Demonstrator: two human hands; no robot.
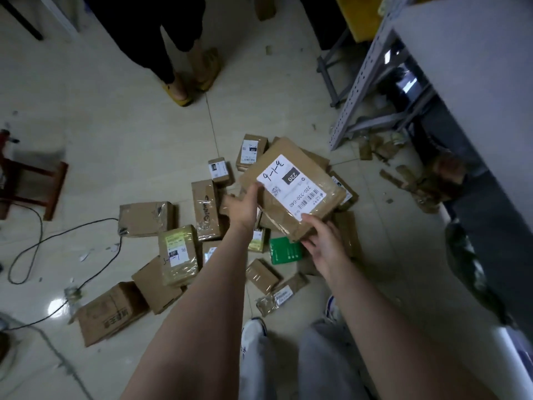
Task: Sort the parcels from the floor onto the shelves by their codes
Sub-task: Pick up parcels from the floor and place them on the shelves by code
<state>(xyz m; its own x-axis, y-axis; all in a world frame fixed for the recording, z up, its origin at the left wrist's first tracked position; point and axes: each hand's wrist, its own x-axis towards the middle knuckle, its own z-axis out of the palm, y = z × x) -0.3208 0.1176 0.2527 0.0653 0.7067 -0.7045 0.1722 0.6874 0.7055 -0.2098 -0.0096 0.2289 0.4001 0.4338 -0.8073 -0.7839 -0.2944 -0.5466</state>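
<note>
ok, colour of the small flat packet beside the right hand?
The packet is green with small white markings; head view shows it best.

One brown cardboard parcel with a white label [291, 189], held up above the heap. Under and around it, a dozen or so taped brown cardboard boxes [145, 217] on the floor, exact tally unclear where overlapping. One flat green packet [285, 251]. One long flat packet in clear wrap [281, 295]. Two bare hands: left hand [243, 202], right hand [323, 243]. Two white shoes [253, 332]. Two yellow slippers [180, 95] on another person's feet. One dark red stool [57, 189]. One grey metal shelf rack [363, 90]
</note>
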